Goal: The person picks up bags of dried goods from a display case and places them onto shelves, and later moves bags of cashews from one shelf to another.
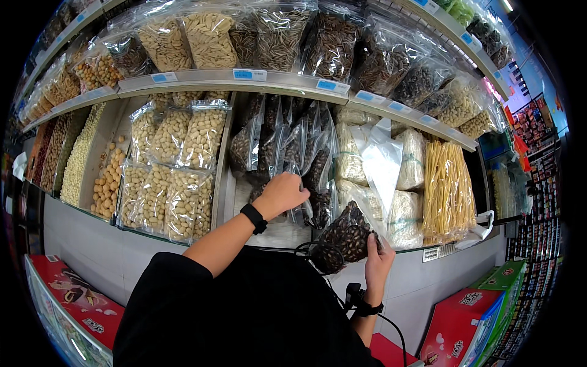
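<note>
My right hand point(377, 259) grips the edge of a clear plastic bag of dark seeds point(350, 235), held tilted in front of the shelf bin. Over the bin of similar bags, my left hand point(283, 194) is closed, its fingers curled at a clear bag of dark seeds point(296, 214); the fingertips are partly hidden. More bags of dark seeds point(320, 165) stand on edge, packed side by side behind my left hand. The pale bin floor point(275, 232) shows below that hand.
Left of the bin lie bags of pale nuts point(180, 196). To the right are wrapped white bundles point(405, 214), a white sheet point(382, 159) and yellow sticks point(448, 189). An upper shelf edge point(244, 76) holds more bags. Red boxes point(455, 321) stand low at both sides.
</note>
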{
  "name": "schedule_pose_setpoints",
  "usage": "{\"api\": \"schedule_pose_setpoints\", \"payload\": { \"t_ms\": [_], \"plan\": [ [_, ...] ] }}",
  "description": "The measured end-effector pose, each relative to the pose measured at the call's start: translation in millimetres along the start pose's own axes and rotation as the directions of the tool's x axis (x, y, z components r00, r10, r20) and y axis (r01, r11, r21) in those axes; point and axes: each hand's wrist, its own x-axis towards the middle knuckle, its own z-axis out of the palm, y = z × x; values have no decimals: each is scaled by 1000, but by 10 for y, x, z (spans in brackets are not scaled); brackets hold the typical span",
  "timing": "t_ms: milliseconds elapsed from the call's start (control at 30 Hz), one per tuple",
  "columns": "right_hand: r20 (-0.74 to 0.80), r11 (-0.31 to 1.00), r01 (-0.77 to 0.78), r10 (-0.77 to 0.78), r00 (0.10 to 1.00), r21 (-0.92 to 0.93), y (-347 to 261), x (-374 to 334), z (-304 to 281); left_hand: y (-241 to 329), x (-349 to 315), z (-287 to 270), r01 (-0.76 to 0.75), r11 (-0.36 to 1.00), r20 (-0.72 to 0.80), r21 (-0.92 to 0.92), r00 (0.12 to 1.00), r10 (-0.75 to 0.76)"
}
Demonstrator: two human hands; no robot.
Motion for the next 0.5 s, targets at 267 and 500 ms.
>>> {"api": "schedule_pose_setpoints", "payload": {
  "t_ms": [267,500],
  "plan": [
    [-25,1000,22,-22,999,8,-3,-23,7,-91,-355,-140,-117,989,-76,-96,991,110],
    [9,999,40,-39,999,-17,9,-30,-9,97,-482,-274,-136,982,-69,-129,989,128]
  ]
}}
